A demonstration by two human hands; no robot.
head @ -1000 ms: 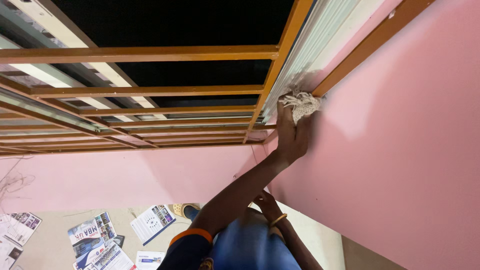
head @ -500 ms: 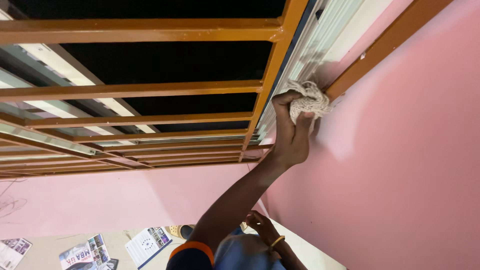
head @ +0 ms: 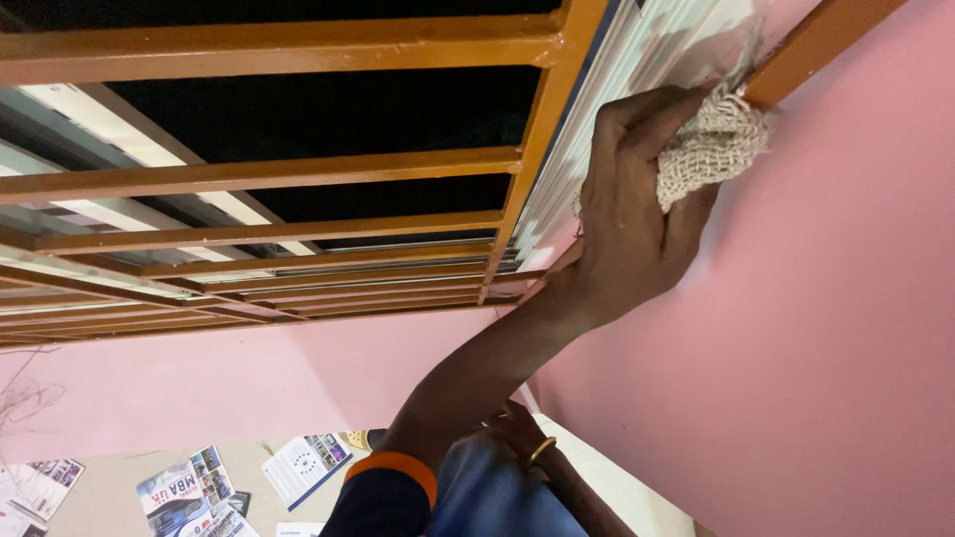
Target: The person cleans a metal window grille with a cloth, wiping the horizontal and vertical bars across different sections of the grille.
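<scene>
My left hand (head: 627,229) is raised and shut on a crumpled beige net cloth (head: 711,149). It presses the cloth against the brown wooden frame strip (head: 816,45) where that strip meets the pink wall (head: 796,328). Beside the cloth runs a pale ribbed window track (head: 637,60). My left arm has a dark sleeve with an orange cuff. My right hand (head: 515,430), wearing a gold bangle, rests low on my blue-clad knee, partly hidden behind my left forearm, and holds nothing I can see.
An orange-brown barred window grille (head: 298,169) fills the upper left, with darkness behind it. Printed papers (head: 184,487) lie scattered on the floor below, near a sandal (head: 353,440). Thin wires hang at the far left.
My left hand has slid the cloth upward along the brown frame strip and now looks much closer and larger. The right hand has stayed on my knee.
</scene>
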